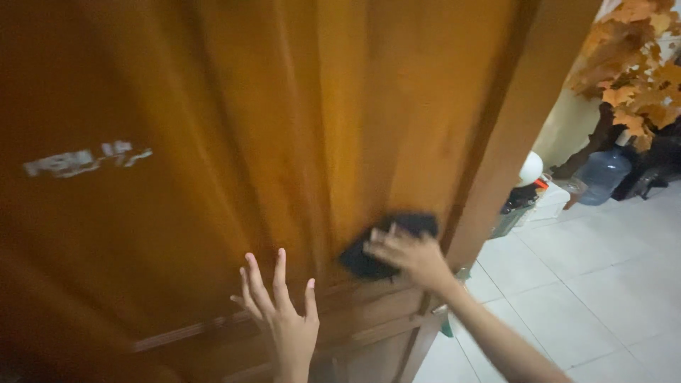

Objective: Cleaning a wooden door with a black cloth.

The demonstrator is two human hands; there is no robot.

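Just right of the frame's centre, low on the wooden door [284,128], my right hand [408,255] presses a dark cloth [386,241] flat against the wood, fingers laid over its lower right part and curled a little onto it, so the hand is closed on the cloth rather than spread. The cloth shows up and to the left of my knuckles, its long axis slanting from the lower left up toward the upper right, close beside the door's right edge. It looks black or very dark, soft and crumpled, folded into a rough pad, blurred so I cannot tell its weave. My right hand is the one on it; my left hand [284,312] is lower and further left, in the bottom middle of the frame, apart from the cloth, with its fingers spread wide and pointing upward, palm facing the door just above a raised moulding [191,332]; whether it touches the wood I cannot tell. The door fills most of the picture, orange-brown and glossy, with a pale smudged mark in the upper left. At the right, past the door's edge, lie a white tiled floor [596,284], a blue water jug [603,174] and orange leaves [638,64].
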